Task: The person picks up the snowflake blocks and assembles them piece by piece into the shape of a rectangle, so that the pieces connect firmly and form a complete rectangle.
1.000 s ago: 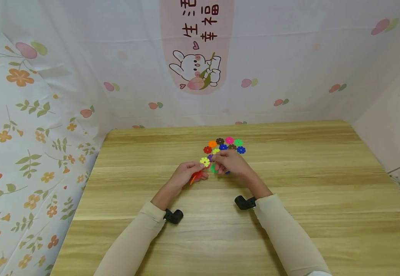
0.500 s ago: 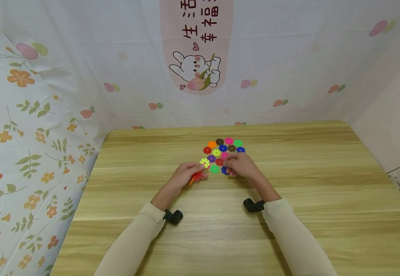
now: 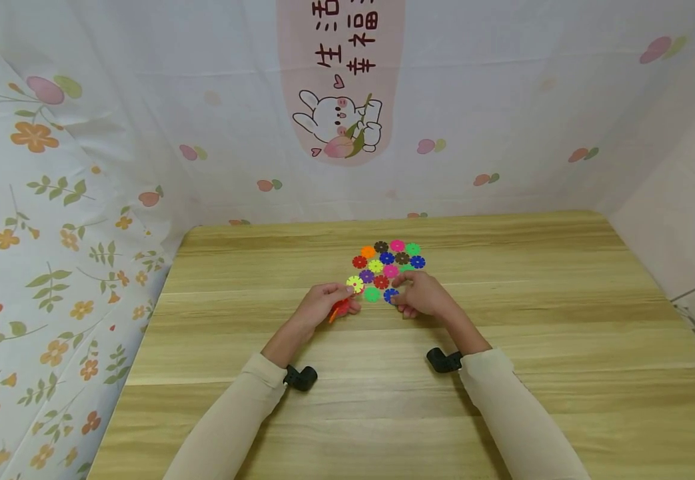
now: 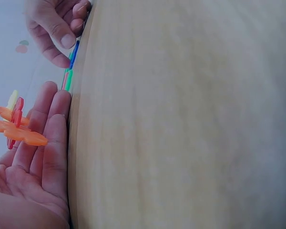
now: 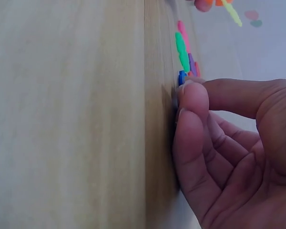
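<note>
My left hand (image 3: 319, 304) pinches a joined cluster of plastic snowflake discs. A yellow snowflake disc (image 3: 355, 285) is at its top; orange snowflake discs (image 4: 20, 133) and a red snowflake disc (image 4: 17, 112) cross each other over the palm in the left wrist view. My right hand (image 3: 426, 293) is low over the near right side of the loose discs. Its thumb and index finger are spread, with the fingertips right at a blue snowflake disc (image 3: 390, 295) on the table. In the right wrist view the fingers hide most of this blue disc.
Several loose snowflake discs in mixed colours lie grouped on the wooden table (image 3: 359, 400), among them a green one (image 3: 372, 294), a dark red one (image 3: 381, 282) and a purple one (image 3: 366, 276). A printed cloth (image 3: 221, 120) hangs behind the table.
My right hand has moved right and nearer from the purple disc to the blue one, its thumb and index finger spreading. The left hand has stayed in place with its joined discs.
</note>
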`<state>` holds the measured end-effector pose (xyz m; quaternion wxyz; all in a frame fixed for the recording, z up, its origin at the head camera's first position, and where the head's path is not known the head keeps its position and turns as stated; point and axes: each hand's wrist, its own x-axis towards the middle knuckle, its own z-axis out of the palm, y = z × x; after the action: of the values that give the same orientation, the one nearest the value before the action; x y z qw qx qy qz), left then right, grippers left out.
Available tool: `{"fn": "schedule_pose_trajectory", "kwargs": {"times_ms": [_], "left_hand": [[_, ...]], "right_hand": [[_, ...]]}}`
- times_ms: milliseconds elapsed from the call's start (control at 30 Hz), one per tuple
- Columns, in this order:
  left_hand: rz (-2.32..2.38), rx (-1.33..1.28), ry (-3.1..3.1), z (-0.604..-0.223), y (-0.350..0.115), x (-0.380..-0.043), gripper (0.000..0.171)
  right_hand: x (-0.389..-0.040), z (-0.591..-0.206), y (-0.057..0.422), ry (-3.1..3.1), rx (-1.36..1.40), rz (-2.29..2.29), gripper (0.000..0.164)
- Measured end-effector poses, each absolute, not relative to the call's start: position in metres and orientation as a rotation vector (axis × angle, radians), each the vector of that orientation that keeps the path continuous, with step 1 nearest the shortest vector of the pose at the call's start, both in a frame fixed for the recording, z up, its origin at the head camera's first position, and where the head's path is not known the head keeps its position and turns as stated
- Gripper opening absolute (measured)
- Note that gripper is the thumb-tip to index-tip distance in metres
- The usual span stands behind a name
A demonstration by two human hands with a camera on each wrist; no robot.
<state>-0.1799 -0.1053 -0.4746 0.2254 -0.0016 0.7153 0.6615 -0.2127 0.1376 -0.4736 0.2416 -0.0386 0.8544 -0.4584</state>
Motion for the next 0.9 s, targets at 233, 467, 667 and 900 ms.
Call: {"fn": "schedule_pose_trajectory", "kwargs": {"times_ms": [233,467,667,900], "left_hand": [[1.832,-0.015,1.98,-0.4823,-0.1078,-0.1823,0.035],[1.829,0.007,1.995,-0.4829,-0.107,-0.1819,0.033],[1.817,0.025,1.988,-0.4844,-0.1057,-0.1826,0.033],[1.831,0.04,1.976,-0.4849,-0.1099,-0.1824,0.035]], "right_hand": [[-0.2137,-0.4704,0.1314,2.377,-0.127,-1.151,0.027],[-0.2156,-0.4669,0.1314,2.374,-0.1,-1.11,0.029],[-0.215,-0.4649,0.1353,2.353,-0.061,-1.111,0.025],[-0.2168,-0.4646,0.1327,2.355,-0.137,-1.099,0.016]]}}
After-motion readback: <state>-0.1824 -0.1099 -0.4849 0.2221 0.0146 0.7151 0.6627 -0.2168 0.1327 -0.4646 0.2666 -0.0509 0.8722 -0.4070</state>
